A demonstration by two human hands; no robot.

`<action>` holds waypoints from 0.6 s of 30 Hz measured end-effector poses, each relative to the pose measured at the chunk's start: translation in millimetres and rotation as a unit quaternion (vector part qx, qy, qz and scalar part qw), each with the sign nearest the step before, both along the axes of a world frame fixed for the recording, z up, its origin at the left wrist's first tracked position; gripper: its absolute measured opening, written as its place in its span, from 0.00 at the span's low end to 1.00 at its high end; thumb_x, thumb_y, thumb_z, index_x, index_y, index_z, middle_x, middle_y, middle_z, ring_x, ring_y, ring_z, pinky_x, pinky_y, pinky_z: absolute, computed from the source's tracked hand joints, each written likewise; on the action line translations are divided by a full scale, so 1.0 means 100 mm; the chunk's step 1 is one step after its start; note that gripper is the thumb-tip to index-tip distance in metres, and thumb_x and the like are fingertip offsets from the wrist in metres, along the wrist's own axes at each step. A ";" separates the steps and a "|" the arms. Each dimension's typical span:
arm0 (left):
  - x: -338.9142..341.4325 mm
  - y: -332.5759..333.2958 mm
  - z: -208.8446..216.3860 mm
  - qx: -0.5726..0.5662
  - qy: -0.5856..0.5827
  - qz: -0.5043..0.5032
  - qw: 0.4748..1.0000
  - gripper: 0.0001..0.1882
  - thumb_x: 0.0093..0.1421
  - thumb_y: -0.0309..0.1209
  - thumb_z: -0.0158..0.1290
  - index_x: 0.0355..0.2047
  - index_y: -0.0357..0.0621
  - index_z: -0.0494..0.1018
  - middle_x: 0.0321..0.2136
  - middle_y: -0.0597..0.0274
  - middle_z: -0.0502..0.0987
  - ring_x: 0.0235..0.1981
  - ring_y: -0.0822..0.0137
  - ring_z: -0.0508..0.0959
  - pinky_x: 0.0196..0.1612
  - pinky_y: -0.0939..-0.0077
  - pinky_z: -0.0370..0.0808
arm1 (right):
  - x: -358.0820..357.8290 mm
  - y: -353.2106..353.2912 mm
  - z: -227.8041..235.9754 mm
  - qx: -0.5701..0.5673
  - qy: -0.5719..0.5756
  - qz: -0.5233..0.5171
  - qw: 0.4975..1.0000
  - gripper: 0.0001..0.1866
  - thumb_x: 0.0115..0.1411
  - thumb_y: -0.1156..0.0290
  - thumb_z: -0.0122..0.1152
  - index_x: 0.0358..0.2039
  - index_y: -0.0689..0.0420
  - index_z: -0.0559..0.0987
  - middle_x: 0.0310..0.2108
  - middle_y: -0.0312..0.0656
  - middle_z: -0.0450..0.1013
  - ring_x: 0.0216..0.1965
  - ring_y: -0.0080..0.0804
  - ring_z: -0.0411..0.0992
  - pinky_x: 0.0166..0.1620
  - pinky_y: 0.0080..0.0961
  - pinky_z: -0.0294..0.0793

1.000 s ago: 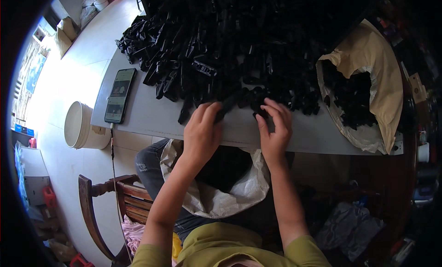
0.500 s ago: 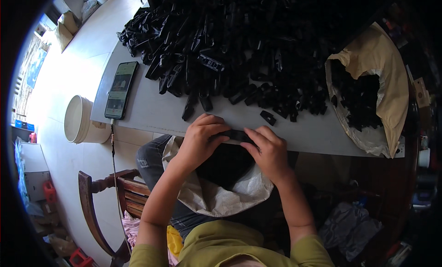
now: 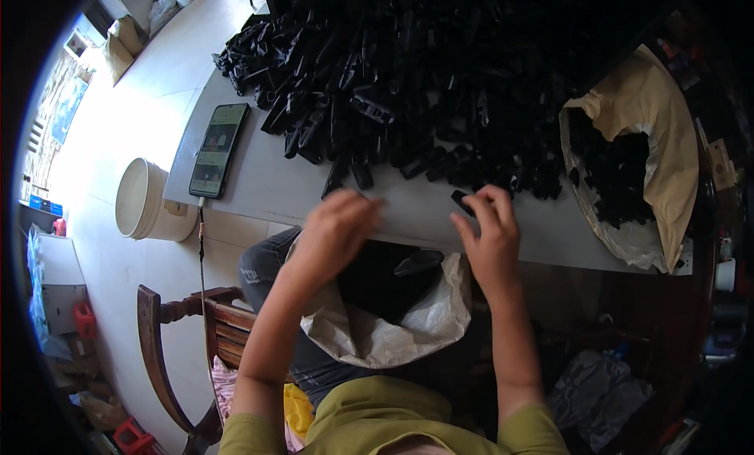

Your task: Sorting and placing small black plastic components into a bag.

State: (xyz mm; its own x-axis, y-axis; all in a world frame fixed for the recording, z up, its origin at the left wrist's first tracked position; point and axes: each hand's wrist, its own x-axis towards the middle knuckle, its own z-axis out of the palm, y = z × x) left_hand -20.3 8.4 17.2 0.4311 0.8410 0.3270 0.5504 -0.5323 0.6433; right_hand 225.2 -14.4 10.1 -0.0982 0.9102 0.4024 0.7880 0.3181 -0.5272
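My left hand (image 3: 336,229) is over the table's near edge, smeared by motion, close to a long black plastic part (image 3: 336,177); what its fingers do is unclear. Further right, my right hand (image 3: 493,233) has thumb and fingers apart, its fingertips at a small black plastic piece (image 3: 462,201) lying on the table. A white woven sack (image 3: 385,343) gapes between my forearms on my lap. Inside its mouth a glossy black part (image 3: 418,263) shows above dark contents that I cannot make out singly.
A large heap of black plastic parts (image 3: 369,105) covers the far side of the grey table (image 3: 267,172). A phone (image 3: 216,153) with a cable lies left. A tan sack (image 3: 664,117) of black pieces stands right. Beside the table are a white bucket (image 3: 141,200) and wooden chair (image 3: 149,329).
The black part that both hands held over the sack is out of them, and a black part shows in the sack's mouth. My hands have separated, the right moving toward the small piece.
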 end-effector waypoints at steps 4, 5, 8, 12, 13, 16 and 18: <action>0.01 0.18 -0.01 0.115 0.152 0.118 0.975 0.18 0.49 0.21 0.54 0.42 0.42 0.76 0.37 0.58 0.72 0.38 0.57 0.74 0.40 0.67 0.74 | -0.01 0.11 -0.09 0.024 -0.086 -0.011 0.996 0.16 0.54 0.78 0.64 0.45 0.59 0.77 0.43 0.41 0.69 0.34 0.30 0.74 0.35 0.25 0.76; 0.03 0.21 -0.01 0.165 0.221 0.129 0.953 0.17 0.49 0.20 0.54 0.42 0.43 0.76 0.40 0.60 0.71 0.40 0.58 0.73 0.40 0.68 0.74 | -0.05 0.10 -0.07 -0.002 0.007 -0.003 1.000 0.17 0.54 0.79 0.63 0.45 0.59 0.76 0.42 0.41 0.70 0.35 0.31 0.74 0.35 0.24 0.75; 0.05 0.24 -0.02 0.191 0.188 0.081 0.960 0.15 0.48 0.22 0.56 0.39 0.45 0.76 0.43 0.62 0.70 0.43 0.60 0.72 0.41 0.69 0.74 | -0.09 0.04 0.00 -0.054 0.192 0.006 0.980 0.16 0.54 0.80 0.63 0.45 0.59 0.77 0.37 0.42 0.72 0.36 0.33 0.74 0.36 0.25 0.74; 0.20 0.12 0.01 0.082 0.098 -0.028 0.991 0.15 0.47 0.25 0.60 0.38 0.43 0.76 0.41 0.59 0.72 0.41 0.57 0.73 0.41 0.67 0.74 | 0.07 -0.06 -0.13 0.035 0.096 -0.014 0.995 0.13 0.50 0.78 0.67 0.39 0.62 0.80 0.35 0.42 0.74 0.37 0.35 0.74 0.40 0.28 0.74; 0.21 0.11 -0.06 0.047 0.048 -0.026 0.997 0.15 0.46 0.25 0.62 0.37 0.42 0.77 0.39 0.57 0.73 0.40 0.56 0.74 0.42 0.66 0.74 | 0.08 -0.09 -0.12 0.018 0.048 -0.035 0.998 0.13 0.50 0.78 0.68 0.38 0.62 0.80 0.36 0.42 0.74 0.37 0.36 0.75 0.40 0.28 0.75; 0.25 0.09 -0.10 -0.014 -0.042 -0.036 0.998 0.15 0.45 0.25 0.64 0.36 0.39 0.77 0.36 0.53 0.75 0.38 0.53 0.76 0.43 0.64 0.74 | 0.00 -0.08 -0.04 -0.025 0.066 -0.002 0.998 0.14 0.48 0.77 0.69 0.37 0.63 0.80 0.35 0.43 0.75 0.37 0.37 0.75 0.39 0.27 0.75; 0.26 0.09 -0.10 -0.020 -0.036 -0.082 0.996 0.15 0.45 0.24 0.64 0.35 0.39 0.78 0.37 0.53 0.76 0.39 0.52 0.77 0.43 0.65 0.74 | -0.05 -0.04 0.00 -0.050 0.131 0.053 0.989 0.14 0.48 0.77 0.70 0.37 0.63 0.80 0.35 0.43 0.75 0.36 0.37 0.75 0.38 0.27 0.75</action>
